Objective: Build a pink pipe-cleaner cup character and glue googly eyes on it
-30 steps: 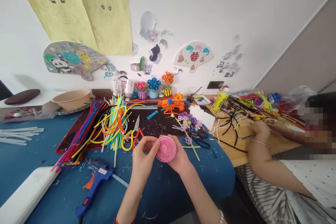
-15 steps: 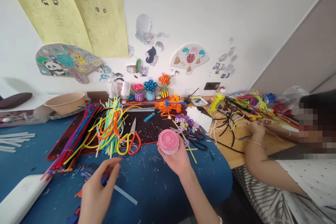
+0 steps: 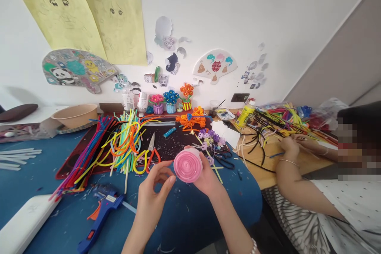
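My right hand (image 3: 208,176) holds a small pink pot of coiled pipe cleaner (image 3: 188,165), its spiral face turned toward me and its paler side against my fingers. Close to the pot's left edge is my left hand (image 3: 154,186), fingers curved, with thumb and forefinger apart and nothing between them. A blue glue gun (image 3: 102,216) lies on the table to the left of that hand, a glue stick poking out of its back. Just beyond my hands rest scissors (image 3: 151,152) with red and yellow handles, beside a bundle of pale and yellow pipe cleaners (image 3: 126,143).
Red, blue and purple pipe cleaners (image 3: 89,151) lie at left, near a white case (image 3: 28,222). Pipe-cleaner flowers in a blue pot (image 3: 170,108) stand by the wall. Purple flowers (image 3: 211,139) lie ahead. A co-worker's arm (image 3: 293,174) rests at the wooden table on the right.
My left hand has moved right from above the glue gun to beside the pot, uncovering the gun. My right hand has shifted the pot slightly left and tilted its face toward me.
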### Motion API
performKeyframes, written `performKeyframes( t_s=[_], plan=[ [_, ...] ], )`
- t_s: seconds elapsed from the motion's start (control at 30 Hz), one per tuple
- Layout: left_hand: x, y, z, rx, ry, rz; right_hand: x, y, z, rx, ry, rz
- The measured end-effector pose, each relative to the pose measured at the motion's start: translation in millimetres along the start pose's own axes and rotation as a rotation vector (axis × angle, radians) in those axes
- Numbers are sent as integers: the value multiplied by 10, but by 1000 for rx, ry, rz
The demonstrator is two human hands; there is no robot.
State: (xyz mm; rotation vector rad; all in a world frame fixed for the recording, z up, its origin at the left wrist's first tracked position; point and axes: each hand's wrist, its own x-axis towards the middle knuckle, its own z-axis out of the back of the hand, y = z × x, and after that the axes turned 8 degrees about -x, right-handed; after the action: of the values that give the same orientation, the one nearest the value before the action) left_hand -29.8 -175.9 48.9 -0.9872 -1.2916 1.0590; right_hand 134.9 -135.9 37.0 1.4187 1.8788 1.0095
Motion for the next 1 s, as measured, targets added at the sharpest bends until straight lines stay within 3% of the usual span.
performKeyframes(
  t_s=[0.13,0.3,0.5,0.7,0.77,0.87,0.93,1.0],
  plan=[
    [48,-10,-97,-173,33,16,1,56,-84,32,56,32],
    [8,8,-74,-257,8,56,20,77,-181,0,101,62],
    [-22,-34,-22,5,-102,-1,106,0,-190,-22,79,68],
    [-5,-133,-103,180,-202,-40,115,-50,-216,-76,41,98],
    [-3,-150,-110,251,-256,-137,114,-55,-222,-84,25,111],
    [-5,-190,-79,437,-306,-462,112,-58,-221,-104,3,125],
    [-5,-228,-52,549,-258,-676,109,-58,-221,-110,0,116],
    [-3,-263,-36,608,-190,-782,106,-56,-227,-110,5,110]
  ],
)
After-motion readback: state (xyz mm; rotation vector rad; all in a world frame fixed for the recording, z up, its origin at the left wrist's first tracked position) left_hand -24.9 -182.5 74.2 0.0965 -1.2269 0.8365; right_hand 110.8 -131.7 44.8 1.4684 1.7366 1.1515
